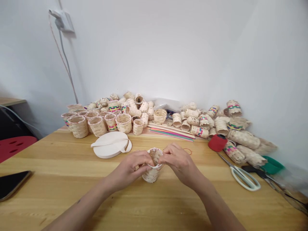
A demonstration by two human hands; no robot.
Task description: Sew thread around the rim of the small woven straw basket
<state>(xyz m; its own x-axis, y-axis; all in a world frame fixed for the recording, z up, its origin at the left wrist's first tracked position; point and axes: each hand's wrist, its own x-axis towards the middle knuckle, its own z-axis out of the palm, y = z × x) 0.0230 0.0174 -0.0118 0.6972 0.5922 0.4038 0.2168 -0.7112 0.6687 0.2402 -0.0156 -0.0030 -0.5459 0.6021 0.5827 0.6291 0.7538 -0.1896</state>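
A small woven bark cup [152,173] stands on the wooden table [60,160] between my hands, tilted slightly. My left hand [128,168] grips its near side, with the fingers pinching a thin white strip [154,166] against the rim. My right hand [179,160] presses on the rim from the other side, and its fingertips meet the strip's far end. The hands hide much of the rim and the strip. A thin red rubber band [188,150] lies just behind my right hand.
Several woven cups and tubes [124,123] are heaped along the wall behind a stack of white discs [110,144] and coloured strips [170,133]. On the right are a red thread spool [218,142] and white-handled scissors [244,179]. A phone [11,184] lies at the left.
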